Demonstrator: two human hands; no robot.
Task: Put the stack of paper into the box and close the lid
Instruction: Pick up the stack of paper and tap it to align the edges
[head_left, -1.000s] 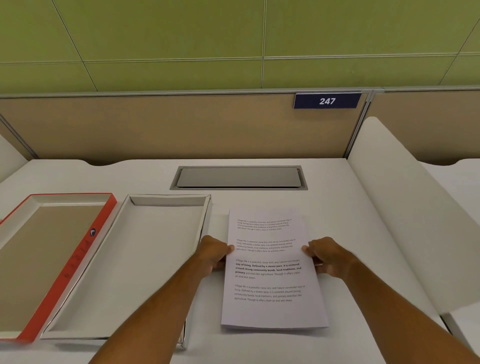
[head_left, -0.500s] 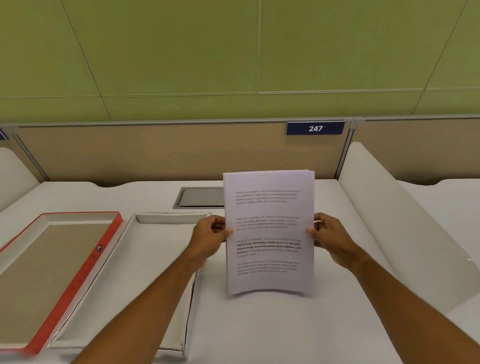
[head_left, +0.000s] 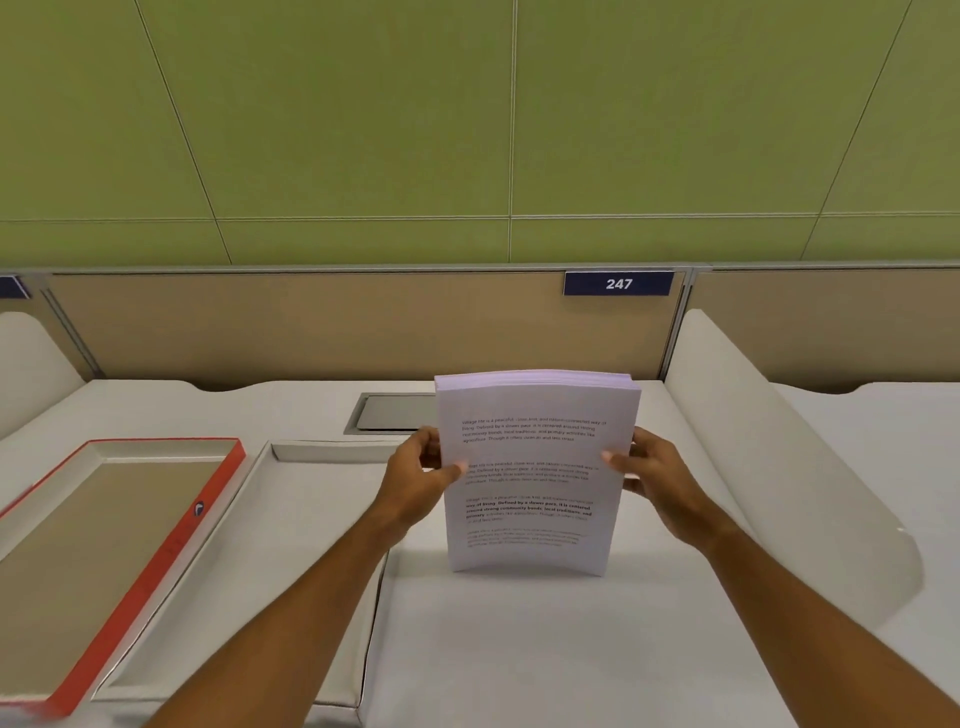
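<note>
A stack of printed white paper (head_left: 535, 499) stands upright on its bottom edge on the desk, slightly bowed. My left hand (head_left: 418, 478) grips its left side and my right hand (head_left: 652, 475) grips its right side. The open white box (head_left: 291, 525) lies flat to the left of the paper, with nothing in it. Its lid (head_left: 156, 561), red-edged with a tan inside, lies upside down further left.
The white desk (head_left: 545, 649) has a grey cable hatch (head_left: 389, 413) behind the box. A curved white divider (head_left: 779, 457) stands along the right side, another at the far left. A tan partition with the number plate 247 (head_left: 618, 283) closes the back.
The paper lay flat on the desk a second ago. Both hands lifted it and tipped it upright, and now its bottom edge rests on the desk.
</note>
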